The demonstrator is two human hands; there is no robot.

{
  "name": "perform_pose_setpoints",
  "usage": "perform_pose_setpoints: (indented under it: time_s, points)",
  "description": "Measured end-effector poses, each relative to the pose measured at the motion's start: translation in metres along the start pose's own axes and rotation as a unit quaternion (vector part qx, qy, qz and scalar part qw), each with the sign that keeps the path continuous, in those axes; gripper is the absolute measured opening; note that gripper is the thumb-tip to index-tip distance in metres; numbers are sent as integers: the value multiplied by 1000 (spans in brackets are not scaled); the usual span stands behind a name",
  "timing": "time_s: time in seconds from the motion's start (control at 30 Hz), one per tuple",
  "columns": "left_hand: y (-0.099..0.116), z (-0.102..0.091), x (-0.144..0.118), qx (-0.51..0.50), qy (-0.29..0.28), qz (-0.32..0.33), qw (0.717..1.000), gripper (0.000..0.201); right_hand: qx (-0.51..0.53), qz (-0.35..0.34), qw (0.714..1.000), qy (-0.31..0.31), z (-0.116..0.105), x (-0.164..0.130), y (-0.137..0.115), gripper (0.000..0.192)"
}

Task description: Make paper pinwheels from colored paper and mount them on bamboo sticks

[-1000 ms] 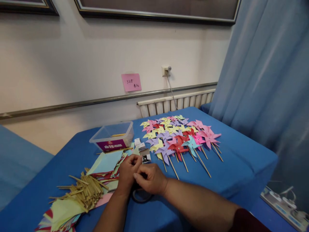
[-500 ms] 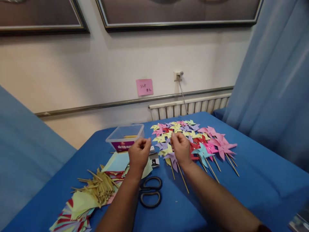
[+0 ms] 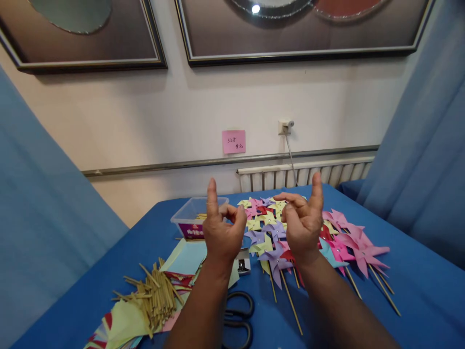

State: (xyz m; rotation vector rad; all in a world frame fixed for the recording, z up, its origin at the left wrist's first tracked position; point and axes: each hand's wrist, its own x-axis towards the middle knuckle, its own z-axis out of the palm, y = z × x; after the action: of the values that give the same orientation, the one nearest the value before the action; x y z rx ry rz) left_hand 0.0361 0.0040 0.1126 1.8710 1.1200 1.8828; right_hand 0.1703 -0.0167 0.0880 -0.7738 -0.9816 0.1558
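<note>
Pointing upward, one finger each: left hand (image 3: pixel 223 232), right hand (image 3: pixel 304 225)

Stick pile (image 3: pixel 158 298) left of pinwheels (image 3: pixel 275 259)

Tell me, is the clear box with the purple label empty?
No, it isn't empty: yellow sticks show inside the clear box. The left hand hides part, so I cannot tell how full it is.

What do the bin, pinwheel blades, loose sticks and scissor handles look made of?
Bin: likely glossy plastic, see-through walls.
Pinwheel blades: apparently matte paper, crisp folds.
Loose sticks: bare wood or bamboo, tan.
Scissor handles: probably plastic, smooth black.
</note>
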Motion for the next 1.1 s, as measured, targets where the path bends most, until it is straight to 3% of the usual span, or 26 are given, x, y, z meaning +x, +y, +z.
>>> perform_pose_setpoints:
  time_s: [0.13,0.23,0.33,1.1]
  points:
    - [-28,7,9,116,-7,-21,993,86,-155,4,988,1,-4,6,37,86]
    - [-52,8,16,188,-37,-65,979,90,-293,64,954,-12,-10,13,58,85]
    - [-64,7,21,218,-50,-99,970,93,-376,119,919,-15,-15,19,68,81]
    - [-63,13,18,208,-83,-112,968,92,-368,153,915,-55,-17,23,75,82]
